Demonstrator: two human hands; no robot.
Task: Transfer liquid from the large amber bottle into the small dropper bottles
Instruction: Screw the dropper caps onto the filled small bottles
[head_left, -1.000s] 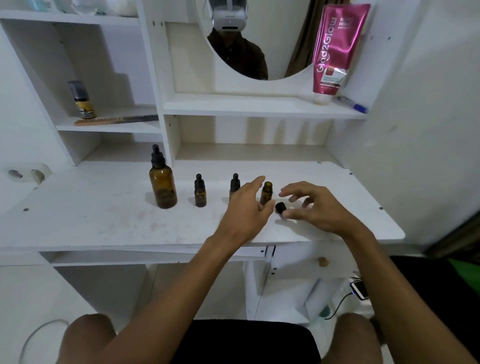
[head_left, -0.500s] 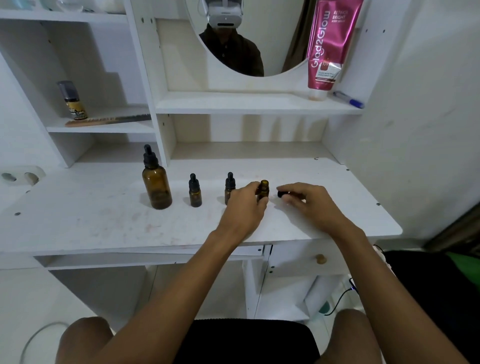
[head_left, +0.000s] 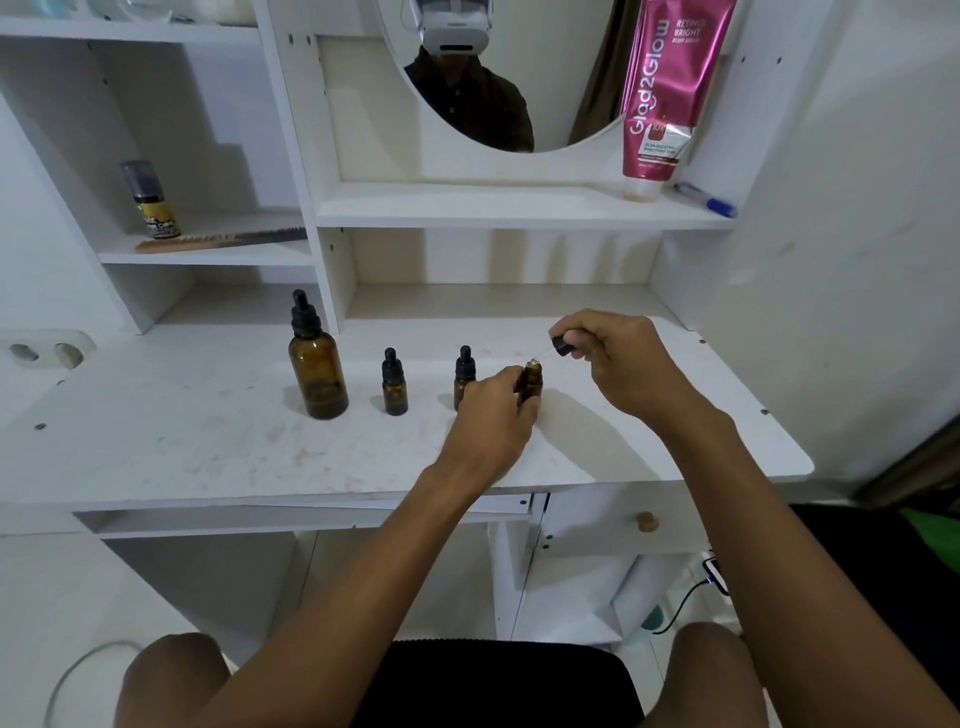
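The large amber bottle (head_left: 318, 375) stands capped on the white desk (head_left: 182, 441), left of centre. Two small capped dropper bottles stand to its right, one (head_left: 395, 383) alone and one (head_left: 464, 375) partly behind my left hand. My left hand (head_left: 493, 410) grips a third small amber bottle (head_left: 532, 383), which is uncapped and upright on the desk. My right hand (head_left: 613, 358) pinches that bottle's black dropper cap (head_left: 561, 346), tilted, with the glass pipette tip at the bottle's mouth.
A shelf unit rises behind the desk with a mirror (head_left: 498, 78), a pink tube (head_left: 665, 98), a blue pen (head_left: 706, 200), a spray can (head_left: 153, 200) and a brush (head_left: 218, 240). A wall socket (head_left: 47, 351) sits at left. A drawer knob (head_left: 645, 521) shows below the desk's front edge.
My right hand lifted the dropper cap off the desk and brought its pipette to the open bottle's mouth. My left hand closed round that small bottle.
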